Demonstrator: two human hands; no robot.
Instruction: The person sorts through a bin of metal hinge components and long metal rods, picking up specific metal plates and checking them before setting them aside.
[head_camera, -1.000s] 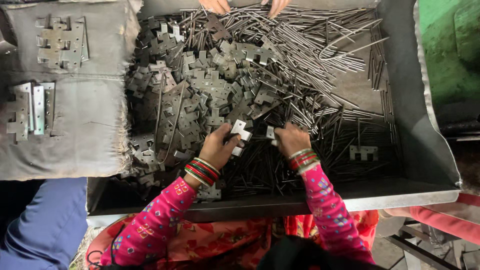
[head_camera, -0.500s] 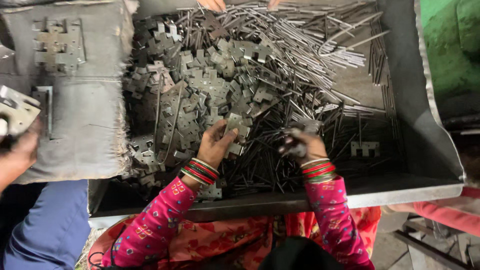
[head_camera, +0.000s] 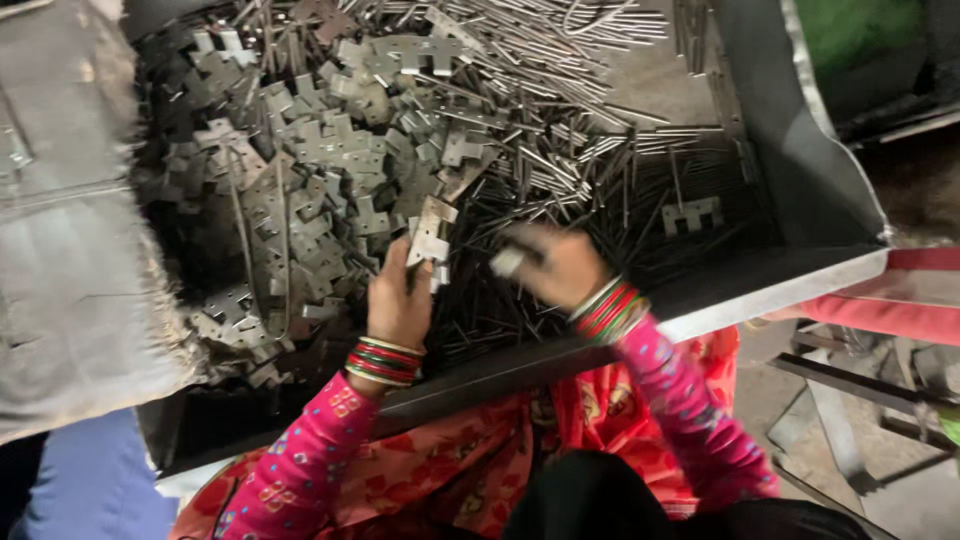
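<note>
My left hand (head_camera: 398, 300) holds a small flat metal hinge plate (head_camera: 432, 232) upright over the metal tray (head_camera: 790, 280). My right hand (head_camera: 558, 264) is blurred beside it, its fingers closed on a small pale metal piece (head_camera: 506, 262). Both wrists carry red and green bangles over pink sleeves. A heap of grey notched hinge plates (head_camera: 320, 160) fills the tray's left and middle. Long thin metal pins (head_camera: 590, 120) lie strewn across the tray's right and far side.
A grey cloth-covered surface (head_camera: 70, 260) lies left of the tray. A blue sleeve of another person (head_camera: 90, 480) shows at the bottom left. One loose hinge plate (head_camera: 692, 214) lies among the pins at the right. Metal frame bars (head_camera: 850, 390) stand at the lower right.
The view has shifted and tilted. My left hand has lifted a hinge plate upright and my right hand has moved quickly beside it. The other person's hand at the left is out of view.
</note>
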